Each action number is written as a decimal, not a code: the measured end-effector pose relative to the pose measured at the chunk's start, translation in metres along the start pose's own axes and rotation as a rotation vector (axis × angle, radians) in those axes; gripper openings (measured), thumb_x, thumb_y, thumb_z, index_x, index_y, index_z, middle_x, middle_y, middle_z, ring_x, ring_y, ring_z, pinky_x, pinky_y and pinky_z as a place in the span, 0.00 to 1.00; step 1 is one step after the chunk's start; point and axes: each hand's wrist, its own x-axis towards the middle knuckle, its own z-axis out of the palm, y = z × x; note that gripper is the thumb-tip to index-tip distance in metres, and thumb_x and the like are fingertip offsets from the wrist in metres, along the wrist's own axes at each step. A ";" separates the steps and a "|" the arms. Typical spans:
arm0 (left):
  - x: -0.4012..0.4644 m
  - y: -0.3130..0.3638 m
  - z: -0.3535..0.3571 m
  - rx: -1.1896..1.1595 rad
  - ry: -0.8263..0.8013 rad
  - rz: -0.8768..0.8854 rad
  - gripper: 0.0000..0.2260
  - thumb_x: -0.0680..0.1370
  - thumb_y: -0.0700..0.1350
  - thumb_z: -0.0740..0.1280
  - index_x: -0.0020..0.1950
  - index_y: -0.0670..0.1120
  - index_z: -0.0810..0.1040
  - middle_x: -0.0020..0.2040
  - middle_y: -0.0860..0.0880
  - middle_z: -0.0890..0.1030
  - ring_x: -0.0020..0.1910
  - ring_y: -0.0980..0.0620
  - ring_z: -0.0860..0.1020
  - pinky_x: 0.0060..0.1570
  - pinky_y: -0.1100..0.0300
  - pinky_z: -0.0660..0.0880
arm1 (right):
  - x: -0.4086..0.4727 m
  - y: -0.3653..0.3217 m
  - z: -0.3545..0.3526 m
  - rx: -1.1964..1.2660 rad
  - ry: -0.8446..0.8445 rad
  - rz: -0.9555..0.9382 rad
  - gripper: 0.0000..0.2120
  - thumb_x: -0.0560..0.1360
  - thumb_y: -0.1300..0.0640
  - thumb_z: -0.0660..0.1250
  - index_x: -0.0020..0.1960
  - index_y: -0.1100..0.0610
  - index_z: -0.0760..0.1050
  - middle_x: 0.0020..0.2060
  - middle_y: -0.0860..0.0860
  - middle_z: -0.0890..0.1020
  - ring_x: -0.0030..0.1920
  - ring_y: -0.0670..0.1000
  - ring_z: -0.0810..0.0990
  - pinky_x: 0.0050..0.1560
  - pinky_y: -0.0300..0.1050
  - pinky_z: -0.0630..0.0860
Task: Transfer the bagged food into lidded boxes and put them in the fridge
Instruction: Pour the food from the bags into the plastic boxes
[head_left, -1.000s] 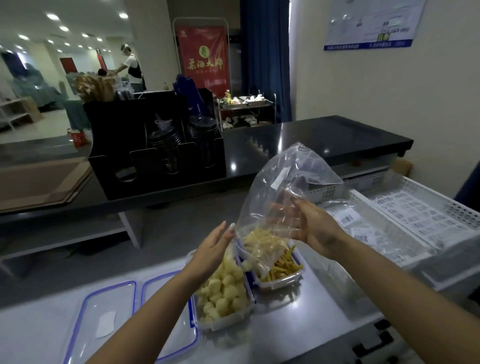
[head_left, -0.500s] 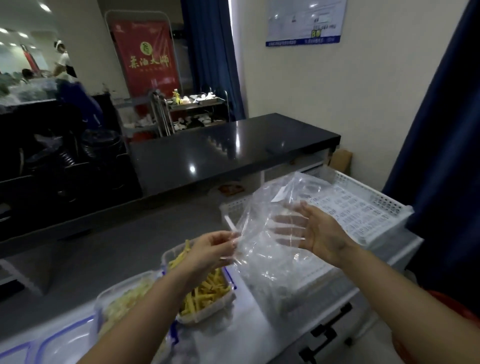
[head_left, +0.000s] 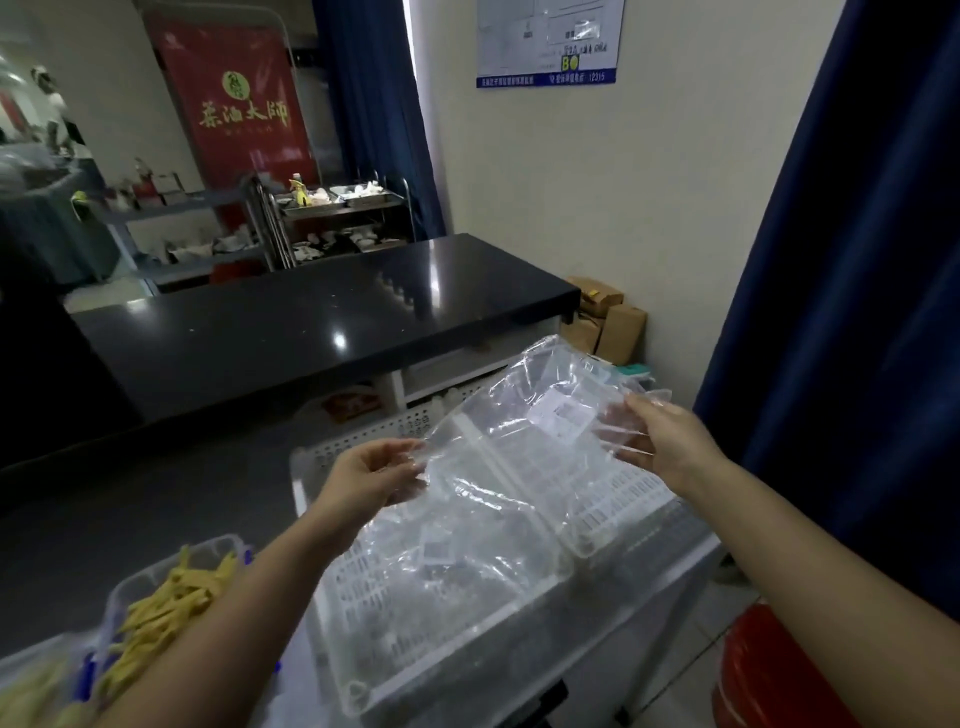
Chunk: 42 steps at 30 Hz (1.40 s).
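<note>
One view only, from a camera worn on the person's head, wide-angle, looking forward and down. Both forearms reach in from the bottom edge, the left hand (head_left: 371, 475) and right hand (head_left: 670, 441) near the frame's middle, close to the lens. It faces across the white slatted crate (head_left: 363, 587) toward the black counter (head_left: 311, 322) and the wall corner beyond.

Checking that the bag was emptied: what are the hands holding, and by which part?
Both hold the empty clear plastic bag: left hand pinches its left edge, right hand grips its right end.
</note>
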 end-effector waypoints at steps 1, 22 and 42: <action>0.006 0.001 0.007 -0.032 0.029 -0.003 0.13 0.73 0.35 0.71 0.57 0.44 0.80 0.45 0.40 0.85 0.41 0.46 0.84 0.42 0.58 0.81 | 0.007 -0.002 -0.011 -0.017 0.010 -0.003 0.11 0.80 0.53 0.65 0.49 0.60 0.81 0.43 0.55 0.87 0.41 0.54 0.86 0.40 0.47 0.81; 0.172 0.067 0.127 0.629 0.391 0.322 0.24 0.77 0.41 0.69 0.72 0.46 0.70 0.69 0.46 0.74 0.68 0.48 0.72 0.69 0.52 0.68 | 0.063 0.019 -0.082 0.022 0.016 0.252 0.05 0.77 0.72 0.63 0.53 0.70 0.72 0.42 0.68 0.82 0.35 0.59 0.84 0.30 0.45 0.82; 0.158 -0.079 0.214 1.431 -0.283 -0.170 0.44 0.72 0.74 0.55 0.79 0.50 0.46 0.79 0.42 0.51 0.77 0.39 0.52 0.70 0.31 0.37 | 0.060 0.055 -0.079 -0.444 -0.166 0.073 0.07 0.75 0.55 0.72 0.42 0.58 0.77 0.39 0.55 0.84 0.35 0.51 0.83 0.35 0.45 0.81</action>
